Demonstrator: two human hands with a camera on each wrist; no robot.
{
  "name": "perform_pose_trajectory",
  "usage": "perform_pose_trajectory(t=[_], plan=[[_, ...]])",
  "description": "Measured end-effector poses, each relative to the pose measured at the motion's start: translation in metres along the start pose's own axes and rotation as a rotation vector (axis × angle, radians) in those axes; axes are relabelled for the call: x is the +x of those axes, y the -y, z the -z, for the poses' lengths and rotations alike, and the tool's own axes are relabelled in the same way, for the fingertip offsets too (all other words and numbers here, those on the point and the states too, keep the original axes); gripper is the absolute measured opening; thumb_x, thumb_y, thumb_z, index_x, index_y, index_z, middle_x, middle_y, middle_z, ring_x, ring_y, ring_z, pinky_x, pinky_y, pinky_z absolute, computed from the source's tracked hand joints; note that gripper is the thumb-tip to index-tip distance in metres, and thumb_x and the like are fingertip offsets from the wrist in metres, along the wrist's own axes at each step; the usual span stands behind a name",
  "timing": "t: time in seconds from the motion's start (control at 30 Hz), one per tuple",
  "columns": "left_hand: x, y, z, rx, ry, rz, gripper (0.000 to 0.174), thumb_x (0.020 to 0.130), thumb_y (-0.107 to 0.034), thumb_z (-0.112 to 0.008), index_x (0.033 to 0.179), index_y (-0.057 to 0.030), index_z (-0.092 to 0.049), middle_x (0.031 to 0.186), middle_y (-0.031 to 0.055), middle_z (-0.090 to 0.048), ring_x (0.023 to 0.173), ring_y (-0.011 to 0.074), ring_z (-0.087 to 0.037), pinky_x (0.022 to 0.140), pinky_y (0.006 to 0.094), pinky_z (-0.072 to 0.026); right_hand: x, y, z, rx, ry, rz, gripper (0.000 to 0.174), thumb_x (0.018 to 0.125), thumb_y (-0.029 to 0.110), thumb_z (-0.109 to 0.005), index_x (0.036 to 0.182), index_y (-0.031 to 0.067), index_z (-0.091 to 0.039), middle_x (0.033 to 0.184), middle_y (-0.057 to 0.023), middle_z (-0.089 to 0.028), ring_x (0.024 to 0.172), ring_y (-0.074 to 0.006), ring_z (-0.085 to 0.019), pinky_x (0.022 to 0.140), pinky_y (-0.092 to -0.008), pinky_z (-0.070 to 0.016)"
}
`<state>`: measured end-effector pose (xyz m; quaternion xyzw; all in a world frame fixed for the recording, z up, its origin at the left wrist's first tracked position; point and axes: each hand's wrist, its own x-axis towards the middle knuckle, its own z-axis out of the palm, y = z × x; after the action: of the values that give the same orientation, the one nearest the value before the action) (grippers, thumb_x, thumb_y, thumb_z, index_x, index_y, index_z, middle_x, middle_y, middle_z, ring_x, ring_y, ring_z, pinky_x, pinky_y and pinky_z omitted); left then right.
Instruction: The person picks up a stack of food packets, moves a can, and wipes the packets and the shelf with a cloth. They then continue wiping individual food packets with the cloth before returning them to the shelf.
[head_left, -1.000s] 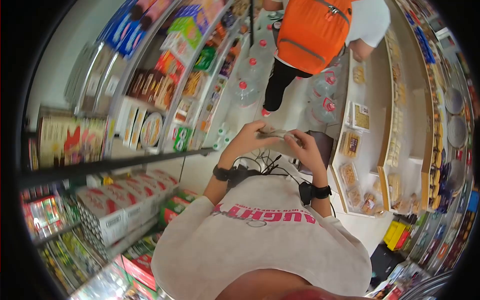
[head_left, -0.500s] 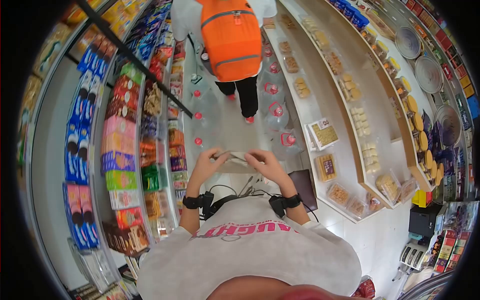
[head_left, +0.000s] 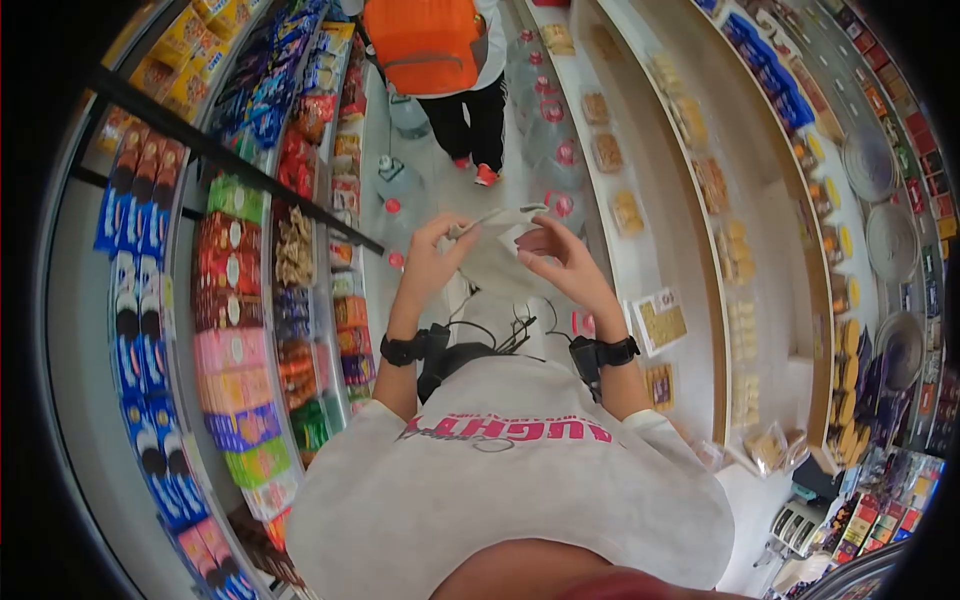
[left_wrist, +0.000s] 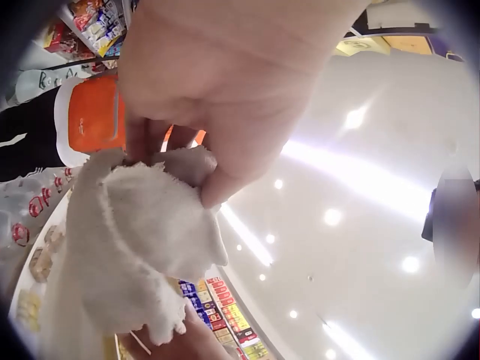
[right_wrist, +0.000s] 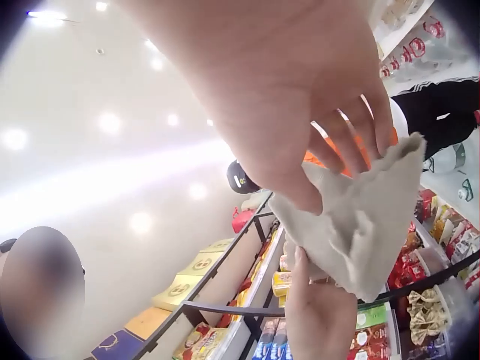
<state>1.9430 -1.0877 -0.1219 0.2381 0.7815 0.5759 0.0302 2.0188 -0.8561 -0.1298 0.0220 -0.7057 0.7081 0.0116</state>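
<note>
A light grey-white cloth with rough, frayed edges is held up in front of the chest. My left hand pinches one side between thumb and fingers; in the left wrist view the cloth droops in folds below that hand. My right hand is at the opposite side, thumb apart from the fingers and fingertips at the cloth's upper edge. In the right wrist view the fingers of this hand are spread and loosely bent behind the cloth, the thumb overlapping its near edge.
A person with an orange backpack stands ahead in the aisle. Large water bottles line the floor on both sides. Packed snack shelves rise on the left, and tiered white shelves with boxed pastries on the right. A dark rail crosses the left shelves.
The view has swung left, then straightened along the aisle. The cloth, earlier bunched between both hands, now hangs more unfolded. My right hand's thumb has come away from its fingers. The backpack person is farther ahead.
</note>
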Motion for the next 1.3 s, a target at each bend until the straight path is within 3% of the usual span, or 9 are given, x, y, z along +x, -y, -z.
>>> perform_pose_trajectory(t=[0.17,0.43,0.63,0.77,0.87,0.97,1.07,1.2,1.3], plan=[[0.123,0.043,0.045,-0.068,0.113,-0.108,0.015,0.088,-0.004,-0.069,0.102,0.0017,-0.067,0.085,0.0024,-0.06,0.081,0.0115,-0.055,0.078,0.0256,-0.0444,0.15,-0.013,0.005,-0.186,0.045,0.044,0.045,0.084,0.015,-0.079,0.124,0.0031,-0.062,0.111,-0.0072,-0.067,0.109,-0.0181,-0.064,0.098,-0.0317,-0.0472],[0.309,0.088,0.093,-0.109,0.123,0.101,0.022,0.082,-0.011,-0.078,0.098,0.002,-0.07,0.093,0.0049,-0.068,0.086,0.0122,-0.059,0.08,0.0288,-0.0473,0.34,0.008,0.011,-0.352,0.0,0.205,0.032,0.081,0.015,-0.081,0.105,0.0005,-0.067,0.112,-0.007,-0.065,0.103,-0.018,-0.062,0.092,-0.032,-0.0478],[0.43,0.165,0.106,-0.049,0.239,0.031,0.023,0.084,-0.012,-0.078,0.101,0.0024,-0.071,0.095,0.004,-0.069,0.09,0.0133,-0.059,0.082,0.0292,-0.0474,0.463,0.001,0.031,-0.126,0.087,-0.081,0.037,0.08,0.018,-0.08,0.109,0.0021,-0.065,0.096,-0.0073,-0.067,0.093,-0.0139,-0.062,0.087,-0.0314,-0.0489],[0.53,0.212,0.099,0.005,0.245,0.1,0.027,0.086,-0.013,-0.075,0.108,0.0009,-0.07,0.092,0.0046,-0.068,0.091,0.0144,-0.06,0.082,0.0292,-0.0485,0.566,-0.077,0.073,-0.09,0.228,-0.007,0.037,0.086,0.02,-0.072,0.117,0.0015,-0.063,0.099,-0.0082,-0.07,0.089,-0.0161,-0.062,0.083,-0.0333,-0.05],[0.62,0.232,0.088,0.013,0.027,0.224,0.028,0.093,-0.019,-0.069,0.114,-0.001,-0.067,0.091,0.0067,-0.067,0.09,0.0166,-0.063,0.082,0.0296,-0.0503,0.648,-0.105,0.115,-0.116,0.137,-0.115,0.034,0.089,0.018,-0.068,0.118,0.001,-0.063,0.097,-0.01,-0.072,0.088,-0.0188,-0.065,0.082,-0.0352,-0.0515],[0.712,0.268,0.104,-0.267,0.207,0.538,0.031,0.1,-0.027,-0.06,0.117,-0.0021,-0.065,0.084,0.0085,-0.064,0.089,0.0187,-0.064,0.077,0.0292,-0.0543,0.736,-0.107,0.163,-0.377,-0.129,-0.061,0.031,0.094,0.015,-0.064,0.121,-0.0012,-0.062,0.107,-0.0064,-0.072,0.093,-0.014,-0.063,0.081,-0.0342,-0.0505],[0.794,0.273,0.097,-0.627,0.429,0.767,0.054,0.103,-0.046,-0.05,0.126,0.0021,-0.058,0.108,0.0176,-0.067,0.104,0.0287,-0.067,0.094,0.0392,-0.0532,0.816,-0.088,0.192,-0.348,-0.353,-0.05,0.028,0.09,0.015,-0.066,0.115,0.002,-0.066,0.095,-0.0122,-0.073,0.087,-0.0221,-0.068,0.08,-0.038,-0.0531],[0.896,0.277,0.083,-1.185,0.458,0.886,0.064,0.103,-0.051,-0.046,0.137,0.0036,-0.047,0.126,0.0236,-0.063,0.118,0.0351,-0.063,0.106,0.0462,-0.0475,0.896,-0.046,0.193,-0.042,-0.186,0.098,0.027,0.091,0.014,-0.066,0.115,0.0028,-0.067,0.097,-0.0166,-0.071,0.089,-0.0299,-0.068,0.082,-0.0384,-0.0524],[0.968,0.316,0.073,-1.263,0.448,0.715,0.059,0.105,-0.042,-0.046,0.143,0.0029,-0.042,0.128,0.0231,-0.061,0.119,0.0352,-0.062,0.106,0.0454,-0.0479,0.947,-0.047,0.19,-0.025,-0.052,0.086,0.029,0.092,0.014,-0.066,0.117,0.001,-0.066,0.113,-0.0182,-0.067,0.101,-0.0298,-0.065,0.091,-0.038,-0.0492]])
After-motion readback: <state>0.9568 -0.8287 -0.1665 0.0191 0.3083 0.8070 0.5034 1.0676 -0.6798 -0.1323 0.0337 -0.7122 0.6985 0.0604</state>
